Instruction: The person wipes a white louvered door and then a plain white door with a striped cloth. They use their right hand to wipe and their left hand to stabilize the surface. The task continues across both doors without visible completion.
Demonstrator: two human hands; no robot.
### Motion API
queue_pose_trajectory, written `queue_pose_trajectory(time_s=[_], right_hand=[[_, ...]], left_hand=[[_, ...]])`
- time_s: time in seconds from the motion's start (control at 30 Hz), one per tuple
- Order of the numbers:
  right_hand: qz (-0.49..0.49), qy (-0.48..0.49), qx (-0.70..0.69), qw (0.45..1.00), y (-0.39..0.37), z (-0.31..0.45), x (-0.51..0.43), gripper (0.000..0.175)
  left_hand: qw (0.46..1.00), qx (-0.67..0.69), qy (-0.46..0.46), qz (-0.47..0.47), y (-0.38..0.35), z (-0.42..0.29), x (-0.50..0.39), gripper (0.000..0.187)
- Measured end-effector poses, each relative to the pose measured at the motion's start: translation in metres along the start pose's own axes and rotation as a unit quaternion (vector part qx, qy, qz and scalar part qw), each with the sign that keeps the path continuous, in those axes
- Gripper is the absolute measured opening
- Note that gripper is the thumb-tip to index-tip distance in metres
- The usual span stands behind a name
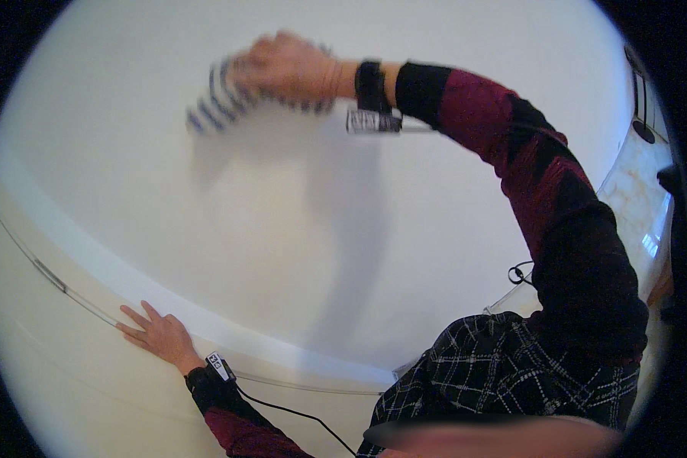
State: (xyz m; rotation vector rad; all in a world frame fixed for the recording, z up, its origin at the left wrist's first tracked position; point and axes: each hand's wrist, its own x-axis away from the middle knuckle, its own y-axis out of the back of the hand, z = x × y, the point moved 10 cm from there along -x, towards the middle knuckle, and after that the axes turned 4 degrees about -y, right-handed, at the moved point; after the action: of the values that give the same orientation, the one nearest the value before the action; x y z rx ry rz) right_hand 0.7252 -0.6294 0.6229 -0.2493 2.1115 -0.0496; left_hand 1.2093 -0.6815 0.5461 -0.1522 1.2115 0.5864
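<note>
My right hand [289, 66] is closed around a striped cloth [220, 100] in dark and white, held against or just over a smooth white surface [252, 217]. The hand and cloth are blurred, and both cast a shadow below them. Folds of the cloth hang out on the left of the fist and under it. At the lower left, my left hand [161, 338] rests with fingers spread on a cream panel [120, 389], beside a thin seam; it holds nothing. Each wrist wears a black band with a small device bearing a printed code.
A pale raised border [166, 295] curves between the white surface and the cream panel. A black cable [286, 407] runs from the left wrist device. At the far right are a glossy marbled surface [635, 172] and a dark round-ended fitting [643, 131]. A plaid garment [492, 366] fills the lower right.
</note>
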Motion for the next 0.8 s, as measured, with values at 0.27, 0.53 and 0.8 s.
queue_pose_trajectory(time_s=[0.27,0.53,0.8], right_hand=[[-0.096,-0.231,0.122,0.961,0.064,-0.174,-0.003,0.035],[-0.009,-0.074,0.027,0.997,0.03,-0.031,0.093,0.049],[0.133,0.078,-0.076,0.985,0.038,0.048,0.149,0.047]], left_hand=[[0.999,-0.043,0.015,0.018,-0.004,0.001,-0.001,0.056],[0.993,-0.092,0.039,0.063,0.006,0.001,-0.007,0.057],[0.996,-0.081,0.029,0.032,0.0,-0.005,0.006,0.057]])
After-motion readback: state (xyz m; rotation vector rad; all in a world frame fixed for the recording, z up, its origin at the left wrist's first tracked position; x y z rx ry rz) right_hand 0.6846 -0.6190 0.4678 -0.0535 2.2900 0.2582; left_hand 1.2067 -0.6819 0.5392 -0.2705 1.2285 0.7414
